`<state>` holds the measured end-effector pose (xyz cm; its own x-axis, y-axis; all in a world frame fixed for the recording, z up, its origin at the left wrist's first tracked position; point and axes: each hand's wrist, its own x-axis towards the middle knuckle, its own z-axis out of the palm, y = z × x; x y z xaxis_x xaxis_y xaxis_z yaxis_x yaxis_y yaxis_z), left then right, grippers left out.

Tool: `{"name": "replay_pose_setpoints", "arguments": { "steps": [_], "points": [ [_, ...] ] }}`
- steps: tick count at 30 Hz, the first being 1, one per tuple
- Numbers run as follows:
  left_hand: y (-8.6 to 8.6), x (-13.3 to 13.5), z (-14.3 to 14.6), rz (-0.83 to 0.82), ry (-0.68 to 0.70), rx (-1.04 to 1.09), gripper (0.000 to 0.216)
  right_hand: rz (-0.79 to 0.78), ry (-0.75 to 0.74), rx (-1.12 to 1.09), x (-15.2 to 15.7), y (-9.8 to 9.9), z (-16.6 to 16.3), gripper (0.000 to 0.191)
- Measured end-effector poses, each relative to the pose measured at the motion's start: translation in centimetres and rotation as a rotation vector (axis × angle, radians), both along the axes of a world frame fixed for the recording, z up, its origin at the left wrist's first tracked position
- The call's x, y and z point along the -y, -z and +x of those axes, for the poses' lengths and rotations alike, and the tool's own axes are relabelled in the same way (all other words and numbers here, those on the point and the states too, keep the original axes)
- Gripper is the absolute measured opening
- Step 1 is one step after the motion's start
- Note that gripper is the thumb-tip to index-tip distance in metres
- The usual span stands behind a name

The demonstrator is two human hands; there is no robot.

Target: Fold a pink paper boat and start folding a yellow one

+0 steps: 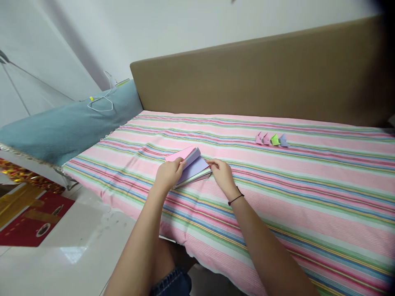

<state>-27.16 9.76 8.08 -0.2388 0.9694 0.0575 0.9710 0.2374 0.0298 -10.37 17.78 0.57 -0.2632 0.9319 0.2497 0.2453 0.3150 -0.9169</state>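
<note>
A stack of coloured paper sheets (194, 165) lies on the striped bed sheet (277, 193), lilac sheet showing on top and several pink sheets lifted at the left. My left hand (168, 174) is closed on the raised pink sheets, holding them up from the stack. My right hand (221, 173) pinches the stack's right edge, a dark band around its wrist. Farther right on the bed sits a row of small folded paper pieces (271, 139), pink, green and lilac, apart from both hands.
A tan headboard (262, 78) runs along the far side of the bed. A teal blanket (70, 123) with a white hanger lies at the left end. White floor tiles and red-gold packaging (27, 205) are at the lower left.
</note>
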Motion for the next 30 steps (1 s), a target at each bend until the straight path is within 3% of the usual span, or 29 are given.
{"name": "replay_pose_setpoints", "arguments": {
  "steps": [6, 10, 13, 18, 24, 30],
  "points": [
    [0.2, 0.1, 0.5, 0.018, -0.008, 0.001, 0.047, -0.010, -0.058, -0.050, -0.2, -0.3, 0.5, 0.035],
    [0.6, 0.4, 1.1, 0.014, 0.061, -0.046, 0.066, -0.025, -0.136, -0.105, -0.2, -0.4, 0.3, 0.038],
    [0.8, 0.5, 1.6, 0.002, 0.116, -0.126, 0.075, -0.055, -0.109, -0.122, -0.5, 0.1, 0.2, 0.037],
    [1.0, 0.5, 1.8, 0.023, 0.124, -0.137, 0.073, -0.100, -0.023, -0.109, -1.0, 0.8, 0.5, 0.035],
    [1.1, 0.3, 2.1, 0.011, 0.094, -0.151, 0.061, -0.108, 0.002, -0.118, -1.0, 0.4, 0.4, 0.030],
    [0.9, 0.4, 2.4, 0.009, 0.094, -0.170, 0.065, -0.137, -0.147, -0.276, -0.5, -0.9, 0.3, 0.040]
  ]
}}
